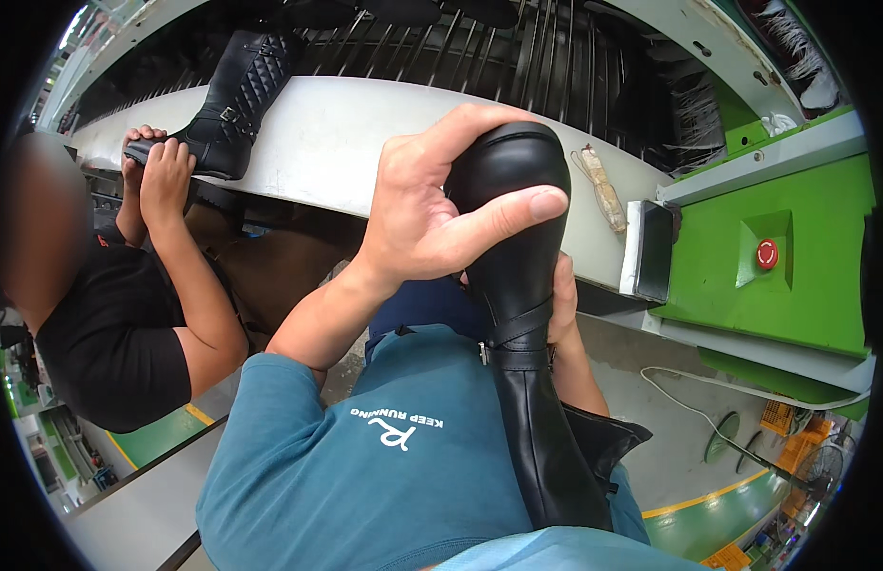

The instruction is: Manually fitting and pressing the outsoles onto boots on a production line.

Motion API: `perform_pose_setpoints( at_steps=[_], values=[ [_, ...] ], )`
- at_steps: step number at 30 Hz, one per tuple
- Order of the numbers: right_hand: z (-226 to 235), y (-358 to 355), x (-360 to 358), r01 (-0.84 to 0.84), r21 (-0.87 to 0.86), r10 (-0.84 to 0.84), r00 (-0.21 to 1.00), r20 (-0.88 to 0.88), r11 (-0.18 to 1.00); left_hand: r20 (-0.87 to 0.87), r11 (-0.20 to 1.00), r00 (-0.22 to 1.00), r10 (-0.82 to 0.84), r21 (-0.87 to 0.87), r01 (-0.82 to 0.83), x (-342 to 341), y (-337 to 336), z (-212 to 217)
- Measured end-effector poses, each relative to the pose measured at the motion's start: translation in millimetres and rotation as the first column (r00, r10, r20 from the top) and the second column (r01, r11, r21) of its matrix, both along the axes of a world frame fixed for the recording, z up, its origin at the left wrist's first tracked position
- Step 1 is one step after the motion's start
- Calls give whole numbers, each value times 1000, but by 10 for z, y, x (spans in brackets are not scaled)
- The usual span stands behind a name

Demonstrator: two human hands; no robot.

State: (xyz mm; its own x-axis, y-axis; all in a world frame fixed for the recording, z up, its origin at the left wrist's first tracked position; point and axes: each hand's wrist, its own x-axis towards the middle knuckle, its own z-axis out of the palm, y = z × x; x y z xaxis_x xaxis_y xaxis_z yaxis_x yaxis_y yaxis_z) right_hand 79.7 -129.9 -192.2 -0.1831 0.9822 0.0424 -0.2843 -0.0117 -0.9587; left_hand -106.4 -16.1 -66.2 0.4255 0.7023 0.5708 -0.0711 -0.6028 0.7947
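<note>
A tall black leather boot (525,252) is in front of me, toe up and away from me, its shaft running down along my chest. A crossed strap with a small metal buckle wraps its ankle. My left hand (418,205) clasps the rounded toe, thumb across the front and fingers curled around the far end. On the boot's right side my right hand (561,303) holds it near the ankle from behind; most of its fingers are hidden. The shaft's top hangs open near my right side.
A white worktable (327,143) curves ahead, with metal rods behind it. On my left a co-worker handles a quilted black boot (234,105). A wrapped stick-like bundle (603,188) lies at right, near a black-and-white block (648,249) and a green machine panel (727,305) with a red button (767,254).
</note>
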Motion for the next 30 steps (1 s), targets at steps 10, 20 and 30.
perform_pose_setpoints(
  at_steps=[10,20,30],
  values=[
    [-403,-219,76,356,-72,-359,932,-41,932,187,997,980,-73,-27,79,-88,-180,32],
    [-533,-378,-37,600,533,-797,521,306,597,442,955,895,-64,-234,184,-167,-301,-372],
    [166,-313,851,63,820,-736,483,474,569,-28,933,991,-127,-344,110,-650,-419,-438]
  ],
)
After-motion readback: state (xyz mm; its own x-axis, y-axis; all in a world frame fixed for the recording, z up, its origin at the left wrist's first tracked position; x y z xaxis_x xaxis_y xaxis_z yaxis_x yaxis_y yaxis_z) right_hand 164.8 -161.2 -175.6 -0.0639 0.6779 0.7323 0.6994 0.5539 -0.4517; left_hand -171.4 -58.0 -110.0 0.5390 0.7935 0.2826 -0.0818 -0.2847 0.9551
